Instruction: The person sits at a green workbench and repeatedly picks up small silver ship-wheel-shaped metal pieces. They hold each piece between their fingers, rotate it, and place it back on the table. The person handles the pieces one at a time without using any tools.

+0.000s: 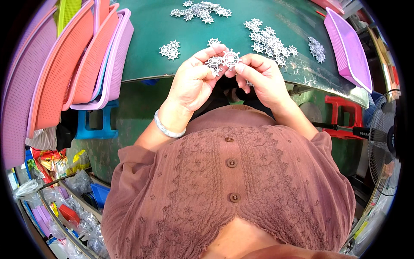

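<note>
Silver wheels (213, 64) sit in the left hand (193, 80), a few of them bunched near its fingertips; another silver wheel (231, 59) stands just to their right, face up toward the head, at the right hand's (265, 80) thumb and fingertips. The step in hand looks to be handling the wheels one at a time, perhaps sorting or checking them, above the near edge of the green table (146, 47). The next move likely calls for a light pinch and a small turn of the right fingers, so that the thin spokes don't snag.

The hands are close together, fingertips nearly meeting. The left is half curled, thumb and fingers closed on its bunch; the right pinches the single wheel, its other fingers bent beneath. Whether the left fingers also touch that wheel, I cannot tell. Beyond the hands lie a lone wheel (213, 42), a small left cluster (170, 50) and a larger right heap (269, 41).
</note>
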Tool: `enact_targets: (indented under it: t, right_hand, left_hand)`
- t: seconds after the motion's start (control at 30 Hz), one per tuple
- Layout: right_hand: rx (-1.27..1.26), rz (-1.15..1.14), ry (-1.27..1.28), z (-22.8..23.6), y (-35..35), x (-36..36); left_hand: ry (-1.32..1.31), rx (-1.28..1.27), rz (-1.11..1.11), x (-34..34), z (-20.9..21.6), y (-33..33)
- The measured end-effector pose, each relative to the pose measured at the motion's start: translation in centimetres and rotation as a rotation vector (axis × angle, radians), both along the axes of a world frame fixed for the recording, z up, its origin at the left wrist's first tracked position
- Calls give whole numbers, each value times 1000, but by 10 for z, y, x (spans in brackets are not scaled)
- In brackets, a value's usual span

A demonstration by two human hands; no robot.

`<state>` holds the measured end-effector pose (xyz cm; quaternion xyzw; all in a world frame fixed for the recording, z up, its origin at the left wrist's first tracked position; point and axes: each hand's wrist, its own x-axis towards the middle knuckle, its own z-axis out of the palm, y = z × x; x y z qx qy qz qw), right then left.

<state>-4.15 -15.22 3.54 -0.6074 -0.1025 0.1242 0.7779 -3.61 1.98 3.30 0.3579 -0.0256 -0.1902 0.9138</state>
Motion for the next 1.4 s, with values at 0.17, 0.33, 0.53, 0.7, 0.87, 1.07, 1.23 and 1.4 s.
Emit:
enact_targets:
  t: [0.17, 0.33, 0.53, 0.7, 0.87, 1.07, 1.23, 1.4]
  right_hand:
    - [-60, 37, 14, -2, -2, -1]
    - [4, 45, 19, 1, -3, -1]
    - [130, 17, -21, 2, -5, 0]
    - [126, -6, 0, 3, -11, 3]
    - [91, -15, 1, 3, -14, 4]
    - [77, -5, -16, 2, -15, 4]
    - [73, -7, -19, 1, -15, 4]
    - [77, -3, -20, 2, -15, 3]
  left_hand:
    - [-4, 95, 50, 0, 1, -3]
    - [44, 111, 79, -2, 3, -4]
    - [162, -33, 13, 0, 5, -2]
    - [203, -115, -54, -1, 11, -2]
    - [154, -309, -183, 1, 7, 5]
    - [137, -306, -189, -1, 11, 4]
    - [135, -281, -181, -3, 13, 3]
    - [130, -293, -194, -3, 12, 3]
